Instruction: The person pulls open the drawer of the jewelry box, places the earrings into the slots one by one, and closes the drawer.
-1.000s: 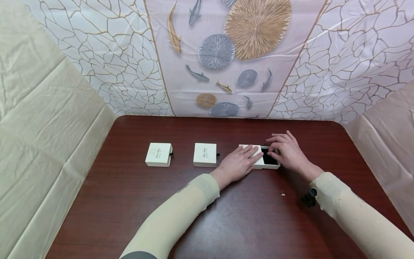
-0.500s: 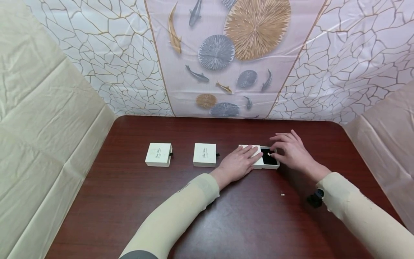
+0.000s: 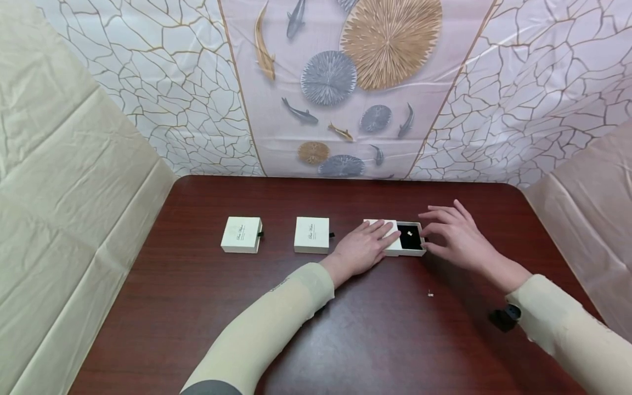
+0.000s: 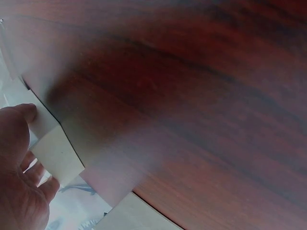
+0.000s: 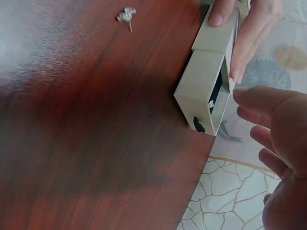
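Observation:
A small white drawer-style jewelry box point(image 3: 390, 253) stands pulled partly out on the right side of the table. On the black lining point(image 3: 413, 242) of its drawer lies a tiny shiny earring point(image 3: 410, 234). My left hand point(image 3: 359, 249) holds the sleeve, fingers across the top and thumb against the near side. At the drawer's right end, my right hand point(image 3: 456, 240) hovers with loosely bent fingers and nothing in them; whether a fingertip touches the rim I cannot tell. A second stud earring point(image 5: 125, 16) lies on the table nearer to me.
Two closed white boxes with printed lids and black pull tabs, a middle box point(image 3: 311, 235) and a left box point(image 3: 242, 234), stand in line on the dark red wooden table point(image 3: 276, 200). Patterned cloth point(image 3: 197, 88) hangs behind the table's far edge.
My right hand has let go of the earring inside the drawer and drawn back to the right. The earring now shows on the black lining. My left hand has stayed on the box.

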A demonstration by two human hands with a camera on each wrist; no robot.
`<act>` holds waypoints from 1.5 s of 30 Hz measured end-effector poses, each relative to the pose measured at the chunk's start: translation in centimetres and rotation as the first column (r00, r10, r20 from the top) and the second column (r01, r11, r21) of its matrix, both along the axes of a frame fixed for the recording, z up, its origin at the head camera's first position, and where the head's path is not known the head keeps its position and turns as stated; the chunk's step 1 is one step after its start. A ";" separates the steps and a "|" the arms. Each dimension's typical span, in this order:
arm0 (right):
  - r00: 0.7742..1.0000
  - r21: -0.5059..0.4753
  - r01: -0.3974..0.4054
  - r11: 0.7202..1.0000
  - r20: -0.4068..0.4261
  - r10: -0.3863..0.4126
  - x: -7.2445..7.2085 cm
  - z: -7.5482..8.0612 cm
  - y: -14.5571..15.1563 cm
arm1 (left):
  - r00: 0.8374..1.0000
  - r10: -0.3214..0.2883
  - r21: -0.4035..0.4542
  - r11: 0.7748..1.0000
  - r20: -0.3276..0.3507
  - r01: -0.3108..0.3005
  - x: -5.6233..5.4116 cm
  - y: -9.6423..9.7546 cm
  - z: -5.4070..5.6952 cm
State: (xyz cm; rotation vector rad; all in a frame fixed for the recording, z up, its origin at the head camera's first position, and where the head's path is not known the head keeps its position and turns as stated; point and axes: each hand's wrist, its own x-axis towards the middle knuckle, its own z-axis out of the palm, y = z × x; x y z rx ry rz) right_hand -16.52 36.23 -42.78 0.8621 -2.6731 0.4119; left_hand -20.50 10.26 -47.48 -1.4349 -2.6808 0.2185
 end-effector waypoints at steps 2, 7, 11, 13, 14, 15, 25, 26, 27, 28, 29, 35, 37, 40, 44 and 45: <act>1.000 -0.002 -0.008 1.000 -0.012 0.008 0.7 0.1 0.2 | 1.000 0.000 0.003 1.000 -0.001 0.000 0.0 0.0 0.0; 0.999 -0.008 -0.016 1.000 -0.029 0.016 2.5 0.2 0.7 | 1.000 -0.007 0.009 1.000 -0.007 0.007 0.0 0.0 -0.1; 0.998 -0.010 -0.030 1.000 -0.051 0.029 4.0 -0.2 1.0 | 1.000 -0.007 0.001 1.000 -0.014 0.007 0.0 0.0 -0.1; 0.997 -0.011 -0.039 0.999 -0.062 0.038 4.7 -0.6 1.1 | 1.000 -0.004 -0.005 1.000 -0.015 0.004 0.0 0.0 0.0; 0.997 -0.013 -0.043 0.999 -0.068 0.042 5.1 -0.8 1.2 | 1.000 -0.003 -0.008 1.000 -0.016 0.002 0.0 0.0 0.0; 0.996 -0.017 -0.047 0.999 -0.074 0.046 5.4 -1.1 1.2 | 1.000 -0.002 -0.010 1.000 -0.014 0.001 0.0 0.0 0.0; 0.992 -0.012 -0.056 0.998 -0.111 0.054 7.8 -3.4 0.6 | 1.000 -0.005 -0.001 1.000 -0.023 0.005 0.0 0.0 -0.1; 0.992 -0.010 -0.058 0.998 -0.114 0.057 7.9 -3.7 0.6 | 1.000 -0.005 -0.001 1.000 -0.024 0.005 0.0 0.0 -0.1; 0.991 -0.007 -0.060 0.998 -0.117 0.059 8.0 -3.9 0.5 | 1.000 -0.005 0.000 1.000 -0.025 0.005 0.0 0.0 -0.1; 0.991 -0.003 -0.061 0.998 -0.119 0.060 8.1 -4.1 0.4 | 1.000 -0.005 0.001 1.000 -0.025 0.005 0.0 -0.1 -0.1; 0.991 0.000 -0.063 0.998 -0.120 0.062 8.2 -4.2 0.3 | 1.000 -0.006 0.003 1.000 -0.027 0.006 0.0 -0.1 -0.1; 0.990 0.016 -0.085 0.996 -0.116 0.086 8.4 -4.9 0.0 | 1.000 -0.007 0.006 1.000 -0.029 0.007 -0.1 -0.1 -0.1; 0.989 0.020 -0.092 0.996 -0.115 0.094 8.3 -5.0 -0.1 | 1.000 -0.005 0.005 1.000 -0.026 0.006 -0.1 -0.1 -0.1; 0.988 0.029 -0.102 0.994 -0.116 0.105 8.3 -5.0 -0.2 | 1.000 -0.004 0.007 1.000 -0.023 0.004 0.0 -0.1 -0.1; 0.986 0.038 -0.111 0.993 -0.119 0.115 8.2 -5.0 -0.2 | 1.000 -0.002 0.003 1.000 -0.018 0.002 -0.1 -0.1 -0.1; 0.986 0.040 -0.112 0.993 -0.120 0.116 8.2 -5.0 -0.2 | 1.000 -0.001 0.001 1.000 -0.017 0.001 -0.1 -0.1 -0.1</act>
